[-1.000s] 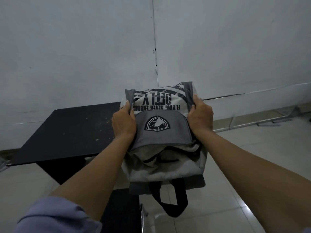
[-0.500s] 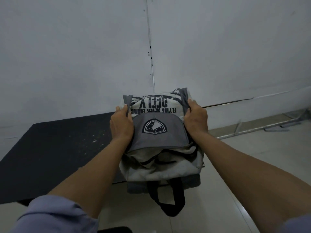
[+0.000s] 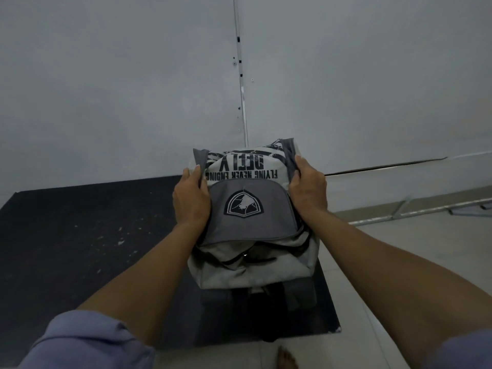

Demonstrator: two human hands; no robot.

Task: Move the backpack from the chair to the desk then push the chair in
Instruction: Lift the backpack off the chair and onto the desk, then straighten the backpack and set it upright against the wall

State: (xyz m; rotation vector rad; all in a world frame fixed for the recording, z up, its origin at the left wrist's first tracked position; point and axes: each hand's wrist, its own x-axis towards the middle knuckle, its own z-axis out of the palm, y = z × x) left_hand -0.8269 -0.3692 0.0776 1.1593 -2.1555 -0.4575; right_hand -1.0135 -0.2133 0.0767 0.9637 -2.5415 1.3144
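Note:
A grey and off-white backpack (image 3: pixel 250 225) with black lettering and a shield badge sits over the right part of the black desk (image 3: pixel 80 235). I cannot tell whether its bottom rests on the desktop. My left hand (image 3: pixel 190 199) grips its left side and my right hand (image 3: pixel 307 194) grips its right side. The straps hang dark beneath it near the desk's front edge. The chair is out of view.
A pale wall (image 3: pixel 133 89) stands directly behind the desk. Light floor tiles (image 3: pixel 399 275) spread to the right, with metal rails (image 3: pixel 415 213) lying along the wall's base. A bare foot (image 3: pixel 286 359) shows below the desk's front edge.
The backpack, held in both hands, has travelled forward from over the floor and chair to above the desk's right part. The chair has dropped out of view.

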